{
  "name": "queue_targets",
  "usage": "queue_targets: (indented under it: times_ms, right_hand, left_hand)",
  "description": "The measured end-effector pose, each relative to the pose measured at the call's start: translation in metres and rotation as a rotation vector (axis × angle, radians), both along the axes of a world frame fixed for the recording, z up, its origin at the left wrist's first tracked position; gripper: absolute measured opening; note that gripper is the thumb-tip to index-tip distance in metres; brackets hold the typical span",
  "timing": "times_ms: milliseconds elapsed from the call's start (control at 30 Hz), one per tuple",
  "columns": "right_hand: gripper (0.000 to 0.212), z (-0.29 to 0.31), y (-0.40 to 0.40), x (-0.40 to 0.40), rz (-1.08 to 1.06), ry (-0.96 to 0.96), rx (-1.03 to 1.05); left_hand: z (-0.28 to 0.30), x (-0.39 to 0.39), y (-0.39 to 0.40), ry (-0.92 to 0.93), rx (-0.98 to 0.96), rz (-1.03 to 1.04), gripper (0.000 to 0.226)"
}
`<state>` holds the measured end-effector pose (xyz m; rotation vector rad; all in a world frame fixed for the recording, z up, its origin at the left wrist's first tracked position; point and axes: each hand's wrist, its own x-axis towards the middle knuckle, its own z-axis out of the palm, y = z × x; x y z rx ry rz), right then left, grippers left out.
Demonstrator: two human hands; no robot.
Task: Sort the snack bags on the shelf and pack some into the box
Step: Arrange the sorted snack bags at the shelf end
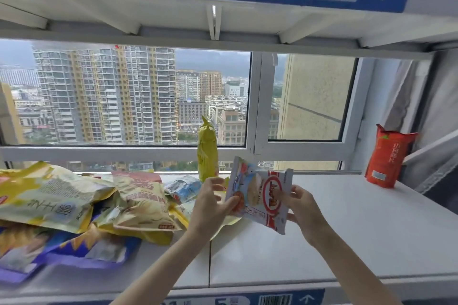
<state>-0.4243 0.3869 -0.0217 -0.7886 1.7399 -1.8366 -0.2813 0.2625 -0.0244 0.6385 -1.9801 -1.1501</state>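
Observation:
Both hands hold a white snack bag with red print (260, 193) above the middle of the white shelf (347, 230). My left hand (210, 203) grips its left edge, and my right hand (300, 208) pinches its right side. A heap of snack bags covers the shelf's left part: a large yellow-green bag (47, 195), a yellow chip bag (141, 203), a purple-blue bag (74, 250) and a small blue-white bag (183, 187). A yellow-green bag (207, 153) stands upright at the back. An orange-red bag (386, 158) stands at the far right. No box is in view.
The upper shelf (223, 20) with its blue label hangs low overhead. A window (124, 96) runs behind the shelf. A grey curtain (436, 119) hangs at the right. The shelf's front edge (247, 297) carries a blue label strip.

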Motion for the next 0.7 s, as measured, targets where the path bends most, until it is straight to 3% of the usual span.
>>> queue_targets:
  times_ms: [100, 267, 333, 400, 467, 567, 700]
  right_hand:
    - [0.025, 0.006, -0.009, 0.009, -0.137, 0.099, 0.016]
    - [0.008, 0.022, -0.009, 0.032, 0.054, 0.334, 0.022]
    - [0.013, 0.026, -0.002, 0.033, 0.169, 0.364, 0.018]
    - [0.016, 0.029, 0.006, 0.030, 0.237, 0.412, -0.007]
    - [0.018, 0.030, 0.013, 0.025, 0.140, 0.457, -0.079]
    - [0.039, 0.023, 0.018, 0.010, -0.086, 0.452, -0.064]
    - [0.084, 0.022, 0.022, 0.002, 0.169, 0.254, 0.065]
  left_hand:
    - [0.004, -0.005, 0.016, 0.008, -0.160, -0.048, 0.037]
    - [0.008, -0.013, 0.034, -0.038, -0.122, -0.085, 0.065]
    - [0.012, -0.012, 0.028, -0.014, -0.053, -0.059, 0.056]
    - [0.016, -0.008, 0.018, 0.019, 0.007, -0.044, 0.031]
    - [0.019, -0.003, 0.010, 0.076, 0.122, -0.124, 0.019]
    - [0.020, 0.009, 0.002, 0.096, 0.254, -0.280, 0.021]
    - [0.021, 0.015, -0.003, 0.018, 0.288, -0.354, 0.032]
